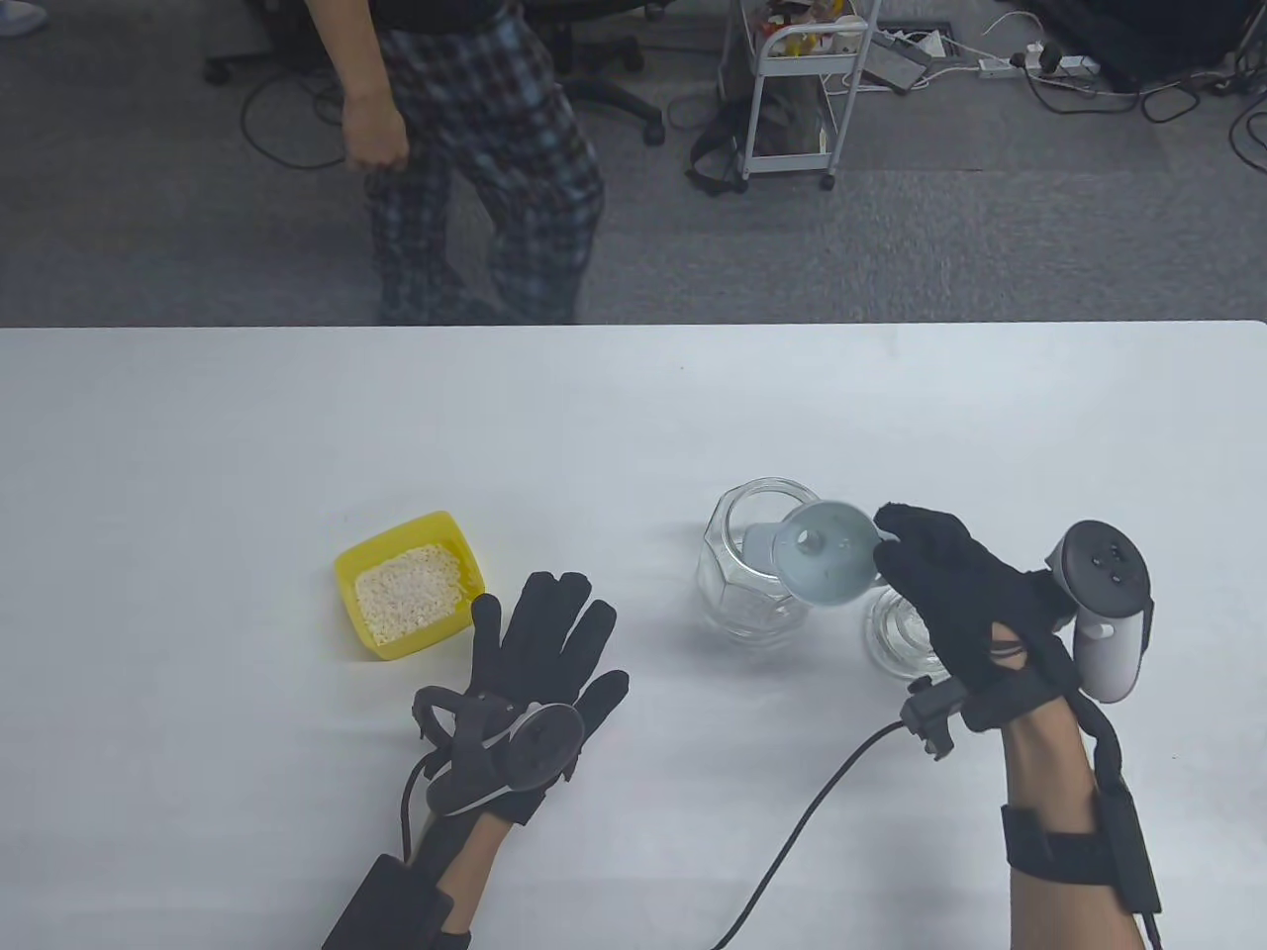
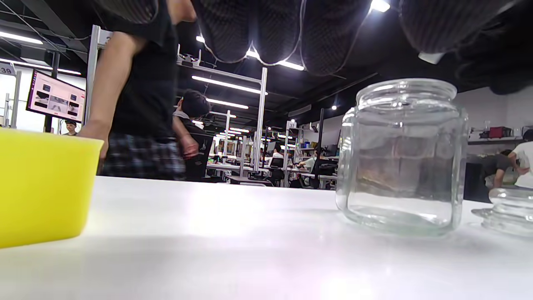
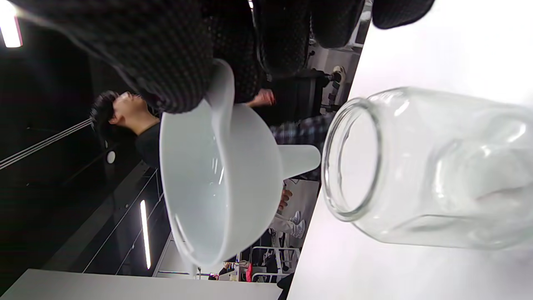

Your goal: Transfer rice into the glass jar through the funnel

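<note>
An open glass jar stands on the white table; it also shows in the left wrist view and the right wrist view. My right hand pinches the rim of a pale grey funnel and holds it tilted just above the jar's mouth, spout toward the opening. A yellow tub of rice sits to the left, with its wall in the left wrist view. My left hand lies flat and open on the table beside the tub, holding nothing.
The jar's glass lid lies on the table right of the jar, under my right hand, and shows at the edge of the left wrist view. A black cable runs across the front. A person stands beyond the far edge.
</note>
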